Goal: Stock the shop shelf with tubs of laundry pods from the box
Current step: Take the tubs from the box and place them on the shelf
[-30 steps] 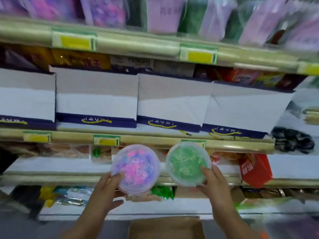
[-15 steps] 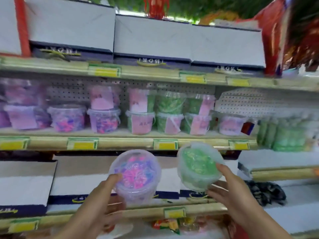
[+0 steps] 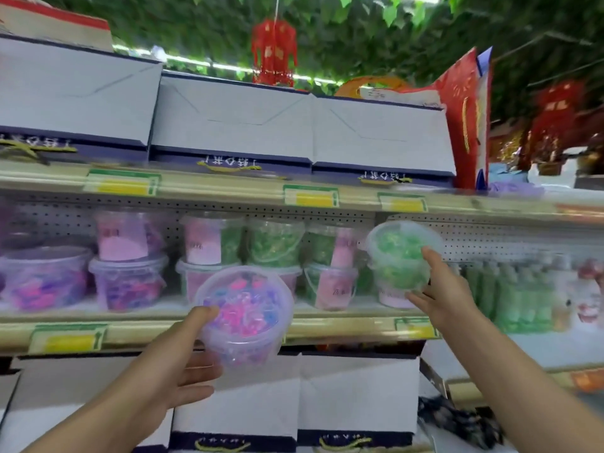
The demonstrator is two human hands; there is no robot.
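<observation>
Up at the middle shelf (image 3: pixel 228 325) with its cream, price-tagged front edge, the right hand (image 3: pixel 438 289) is wrapped around a clear round plastic tub of green laundry pods (image 3: pixel 397 253), thumb over its side, holding it in front of the green tubs stacked at the right of the row. Judging from that, it should go in level onto a bare spot or squarely on a lid, label outward, without knocking the stacks. Lower and nearer, the left hand (image 3: pixel 183 361) cradles a clear round plastic tub of pink and purple pods (image 3: pixel 245 315), thumb on the lid's rim, fingers curled beneath, arm reaching up from below.
</observation>
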